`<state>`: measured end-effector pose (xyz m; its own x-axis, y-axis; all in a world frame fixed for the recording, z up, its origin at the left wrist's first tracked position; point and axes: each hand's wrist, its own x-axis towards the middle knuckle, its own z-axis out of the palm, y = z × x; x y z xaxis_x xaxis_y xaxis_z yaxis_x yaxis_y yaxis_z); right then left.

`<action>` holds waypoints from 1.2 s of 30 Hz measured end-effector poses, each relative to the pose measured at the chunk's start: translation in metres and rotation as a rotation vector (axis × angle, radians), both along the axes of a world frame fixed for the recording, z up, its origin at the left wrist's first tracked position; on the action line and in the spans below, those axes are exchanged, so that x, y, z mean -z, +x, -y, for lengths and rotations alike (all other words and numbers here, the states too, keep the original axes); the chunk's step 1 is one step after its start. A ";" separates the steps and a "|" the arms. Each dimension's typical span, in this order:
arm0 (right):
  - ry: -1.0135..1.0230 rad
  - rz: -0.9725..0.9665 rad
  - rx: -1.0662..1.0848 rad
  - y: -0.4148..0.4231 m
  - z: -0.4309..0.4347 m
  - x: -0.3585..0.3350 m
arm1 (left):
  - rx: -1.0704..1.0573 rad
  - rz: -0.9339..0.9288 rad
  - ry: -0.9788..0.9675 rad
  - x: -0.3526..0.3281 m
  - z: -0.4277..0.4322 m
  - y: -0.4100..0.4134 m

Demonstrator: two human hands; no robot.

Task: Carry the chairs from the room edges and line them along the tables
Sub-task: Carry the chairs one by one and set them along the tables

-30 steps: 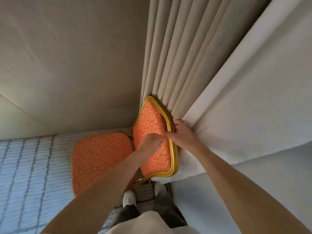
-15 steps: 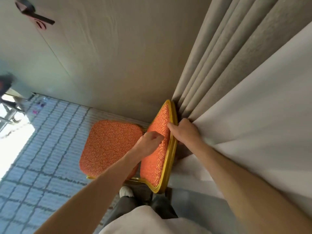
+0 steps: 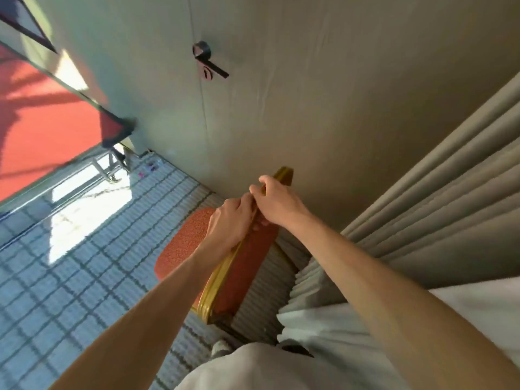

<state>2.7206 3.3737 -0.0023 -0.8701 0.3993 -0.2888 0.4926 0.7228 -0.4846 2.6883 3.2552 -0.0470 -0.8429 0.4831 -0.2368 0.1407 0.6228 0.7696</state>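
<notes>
Head view: no readable writing; small mark by door handle (image 3: pixel 209 61) too blurred. Chair (image 3: pixel 233 266) now turned edge-on, pulled off curtain (image 3: pixel 439 192), standing on carpet (image 3: pixel 70 277) near door. Left hand (image 3: pixel 230 218) and right hand (image 3: pixel 277 202), arms outstretched, both clenched on gold top rail of backrest.

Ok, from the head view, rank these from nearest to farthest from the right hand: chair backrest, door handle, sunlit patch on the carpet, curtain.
1. Chair backrest: gripped by the right hand at its top edge.
2. Curtain: to the right.
3. Door handle: on the door above the hand.
4. Sunlit patch: far left on the carpet.
Door handle and sunlit patch are too close to call.
</notes>
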 end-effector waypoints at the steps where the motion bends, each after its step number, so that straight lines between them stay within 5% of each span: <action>1: 0.030 -0.017 -0.063 -0.012 0.005 -0.001 | -0.004 -0.049 -0.038 -0.004 0.007 -0.005; 7: 0.526 -0.251 -0.323 -0.068 0.031 -0.011 | -0.180 -0.358 -0.168 -0.023 0.033 -0.035; 11: 0.643 -0.291 -0.517 -0.123 0.026 -0.014 | -0.283 -0.441 -0.270 -0.024 0.039 -0.062; 17: 0.061 -0.271 -0.850 -0.201 0.040 0.016 | -0.495 -0.381 -0.378 -0.013 0.068 -0.109; 20: 0.057 -0.280 -1.037 -0.233 0.045 0.018 | -0.688 -0.405 -0.500 -0.011 0.073 -0.127; 25: 0.049 -0.380 -1.372 -0.256 0.040 0.008 | -0.801 -0.395 -0.379 -0.020 0.067 -0.139; 30: -0.106 -0.260 -1.300 -0.260 0.051 0.010 | -0.703 -0.467 -0.454 -0.023 0.074 -0.134; 36: -0.046 -0.257 -1.356 -0.275 0.061 0.004 | -0.912 -0.369 -0.482 -0.024 0.070 -0.149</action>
<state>2.4452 3.3125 -0.0067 -0.5970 -0.8005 -0.0526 -0.6829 0.5415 -0.4904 2.5397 3.1852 -0.0233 -0.8947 -0.4337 0.1068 -0.3541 0.8344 0.4224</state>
